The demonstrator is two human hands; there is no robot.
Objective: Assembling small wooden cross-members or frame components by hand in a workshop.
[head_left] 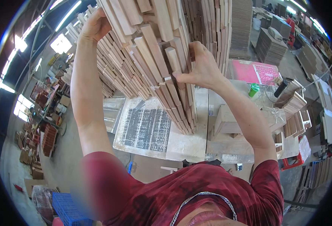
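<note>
In front of me rises a tall stack of pale wooden strips (169,101), with uneven ends facing me. Near its top left, my left hand (95,27) is bent round the side of the upper strips, its fingertips partly hidden. My right hand (203,67) grips strips at the stack's right side, thumb on the front ends and curled fingers farther up. One short light strip (171,58) sticks out beside the right thumb. Several upper strips jut out unevenly, with dark gaps between them.
More wooden strip stacks (115,71) stand left and behind. The worktable carries a worn board with dark marks (143,126), a wooden block (226,120), a green container (254,89) and a pink sheet (245,71). A blue crate (66,209) sits at lower left.
</note>
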